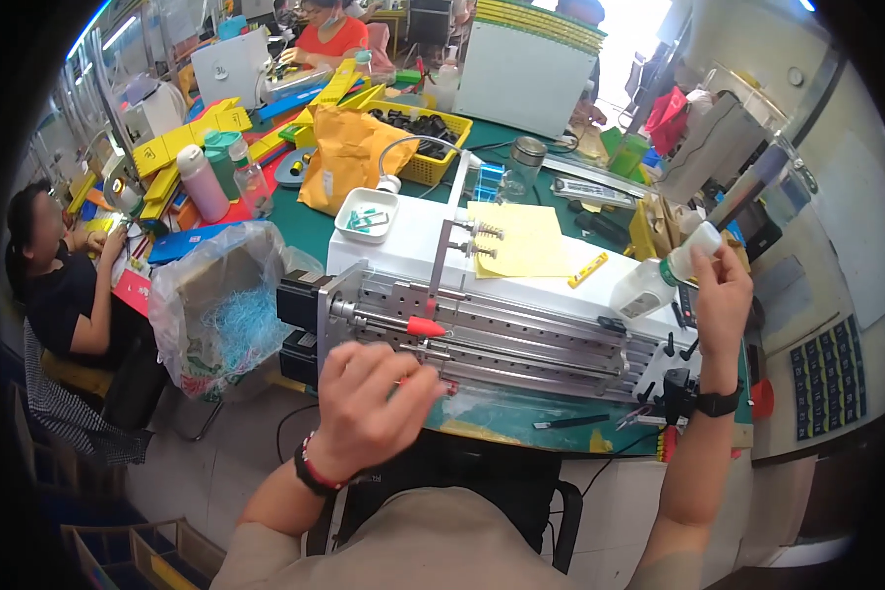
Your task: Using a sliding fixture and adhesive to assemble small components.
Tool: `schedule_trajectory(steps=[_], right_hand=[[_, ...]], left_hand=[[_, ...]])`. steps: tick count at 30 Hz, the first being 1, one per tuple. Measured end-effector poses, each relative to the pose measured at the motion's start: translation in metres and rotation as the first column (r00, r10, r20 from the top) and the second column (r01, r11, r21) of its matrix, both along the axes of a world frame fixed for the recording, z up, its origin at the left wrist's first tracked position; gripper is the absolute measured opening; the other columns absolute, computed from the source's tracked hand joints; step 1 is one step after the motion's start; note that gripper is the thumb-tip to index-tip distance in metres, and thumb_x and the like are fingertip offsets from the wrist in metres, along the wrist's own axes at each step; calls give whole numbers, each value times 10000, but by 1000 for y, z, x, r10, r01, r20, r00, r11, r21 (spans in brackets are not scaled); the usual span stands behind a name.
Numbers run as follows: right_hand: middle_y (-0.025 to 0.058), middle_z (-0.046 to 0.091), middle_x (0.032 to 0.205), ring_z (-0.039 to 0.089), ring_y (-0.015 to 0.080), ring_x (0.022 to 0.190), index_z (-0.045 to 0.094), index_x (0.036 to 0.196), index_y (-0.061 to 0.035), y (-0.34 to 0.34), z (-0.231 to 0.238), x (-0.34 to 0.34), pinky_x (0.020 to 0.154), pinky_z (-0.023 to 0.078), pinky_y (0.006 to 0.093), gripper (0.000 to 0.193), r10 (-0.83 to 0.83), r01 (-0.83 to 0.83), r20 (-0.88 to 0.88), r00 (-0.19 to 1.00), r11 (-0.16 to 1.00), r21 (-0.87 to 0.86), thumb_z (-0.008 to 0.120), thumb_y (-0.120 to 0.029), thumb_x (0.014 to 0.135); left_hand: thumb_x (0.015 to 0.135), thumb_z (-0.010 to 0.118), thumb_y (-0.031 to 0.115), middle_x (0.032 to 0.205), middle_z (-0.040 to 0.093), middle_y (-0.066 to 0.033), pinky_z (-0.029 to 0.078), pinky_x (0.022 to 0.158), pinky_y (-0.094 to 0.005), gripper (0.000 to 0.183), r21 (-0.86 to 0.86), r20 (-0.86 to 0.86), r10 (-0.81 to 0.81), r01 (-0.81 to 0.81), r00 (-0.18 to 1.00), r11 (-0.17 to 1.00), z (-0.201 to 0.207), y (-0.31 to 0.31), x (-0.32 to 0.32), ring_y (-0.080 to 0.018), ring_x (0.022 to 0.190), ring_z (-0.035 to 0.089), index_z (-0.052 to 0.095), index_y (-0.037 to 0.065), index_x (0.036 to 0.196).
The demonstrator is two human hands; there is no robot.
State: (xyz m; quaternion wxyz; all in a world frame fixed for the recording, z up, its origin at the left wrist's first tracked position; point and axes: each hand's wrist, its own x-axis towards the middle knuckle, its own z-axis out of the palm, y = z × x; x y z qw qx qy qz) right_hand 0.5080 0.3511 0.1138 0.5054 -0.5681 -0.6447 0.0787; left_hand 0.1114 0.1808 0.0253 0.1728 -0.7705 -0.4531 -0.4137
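My left hand [369, 408] is closed in front of a grey metal rail machine [521, 329], with something small and red pinched in its fingers near the front rail; I cannot make out what it is. A red cone-shaped tip [425, 326] sits on a rod of the machine just above that hand. My right hand [720, 295] is raised at the machine's right end and grips the cap end of a white plastic squeeze bottle [649, 287], which lies tilted toward the left. A black watch is on my right wrist.
A clear bag of blue shreds [221, 315] hangs left of the machine. A white tray [366, 214], yellow paper [521, 241], an orange envelope [349, 152] and a yellow bin [425, 133] lie behind. One person sits at the left [64, 285], another at the far end [329, 34].
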Motion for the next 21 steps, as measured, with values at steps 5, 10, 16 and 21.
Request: schedule_trajectory(steps=[5,10,16,21], right_hand=[[-67,517,796,439,44,724,743,1128,34,6,-14,-7,642,366,240,261,-140,141,-34,990,886,442,758,-221,1076],[-18,628,954,541,47,854,666,1347,49,-2,-6,-7,770,453,226,415,-169,159,-12,986,900,405,744,-275,1099],[-9,709,1072,601,61,930,662,1437,23,21,-14,-8,833,472,229,575,65,-59,-45,997,991,116,829,-351,1033],[34,764,1093,671,93,974,767,1273,19,32,-17,6,896,531,280,365,0,16,-101,995,988,153,805,-273,1058]], left_hand=[[793,923,207,1163,686,-92,450,913,-449,340,-223,160,186,-148,969,964,-30,8,6,-332,1126,608,820,59,1081],[865,892,328,1285,695,-153,394,1070,-489,375,-271,128,233,-192,964,943,-41,15,19,-369,1284,586,828,56,1115],[861,888,202,1426,710,-160,384,1147,-492,405,-345,251,282,-187,926,920,-41,26,30,-399,1357,566,816,38,1225],[843,890,118,1330,764,-108,378,1122,-470,269,-337,327,277,-162,904,927,-42,27,37,-339,1326,574,863,99,1109]])
